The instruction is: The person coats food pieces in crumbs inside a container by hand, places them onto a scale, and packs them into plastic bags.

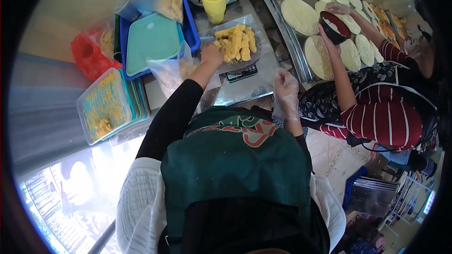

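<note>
My bare left hand [212,55] reaches to the left edge of a pile of yellow, coated-looking food sticks [239,42]. Its fingers are bent together, and whatever is at their tips is too small to make out. The pile lies on a grey sheet [258,26] over a digital scale [241,74], whose display shows at the front. In a clear plastic glove, my right hand [286,89] hovers past the table's right edge with its fingers curled in and nothing visible in them. A clear plastic bag [169,77] with pale yellow pieces is beside my left forearm.
Left of the pile stand a blue tray [192,16] with a teal-lidded box [154,44], a red bag [87,54] and stacked containers [106,106]. A yellow cup [215,7] is behind it. At right, a co-worker holds a dark bowl [335,27] over flatbreads [299,16].
</note>
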The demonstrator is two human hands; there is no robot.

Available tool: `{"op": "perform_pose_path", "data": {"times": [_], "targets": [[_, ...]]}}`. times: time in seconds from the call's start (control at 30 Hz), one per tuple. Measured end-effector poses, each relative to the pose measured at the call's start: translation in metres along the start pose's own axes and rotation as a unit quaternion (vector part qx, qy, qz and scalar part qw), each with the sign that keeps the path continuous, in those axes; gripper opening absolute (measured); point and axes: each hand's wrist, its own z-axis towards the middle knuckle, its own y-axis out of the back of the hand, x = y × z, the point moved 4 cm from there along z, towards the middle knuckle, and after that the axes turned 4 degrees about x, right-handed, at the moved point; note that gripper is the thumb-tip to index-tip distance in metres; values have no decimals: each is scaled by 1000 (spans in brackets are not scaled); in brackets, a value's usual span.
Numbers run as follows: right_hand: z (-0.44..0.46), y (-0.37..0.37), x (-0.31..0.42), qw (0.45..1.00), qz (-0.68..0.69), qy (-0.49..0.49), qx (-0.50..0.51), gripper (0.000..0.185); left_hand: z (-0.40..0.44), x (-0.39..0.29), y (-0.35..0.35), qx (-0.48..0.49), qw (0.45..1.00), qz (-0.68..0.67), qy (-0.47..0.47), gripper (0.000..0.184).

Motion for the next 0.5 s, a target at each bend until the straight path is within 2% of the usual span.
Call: {"op": "perform_pose_path", "data": {"times": [0.1, 0.2, 0.3, 0.4, 0.43, 0.5], "targets": [[-9, 0, 4, 999, -26, -17, 5, 26, -11, -4, 6, -42, 997, 20, -56, 52], [-11, 1, 13, 1000, -29, 6, 8, 26, -31, -13, 17, -86, 992, 29, -90, 47], [-9, 0, 14, 999, -30, 10, 4, 29, -51, -15, 27, -144, 971, 9, -191, 40], [-8, -4, 24, 1000, -7, -6, -12, 28, -96, -8, 61, -142, 951, -65, -265, 27], [-8, -6, 30, 999, 39, -26, -18, 27, -110, -2, 76, -131, 946, -99, -278, 23], [-5, -13, 41, 999, 40, -13, -28, 26, -142, 18, 111, -109, 932, -171, -301, 15]]}}
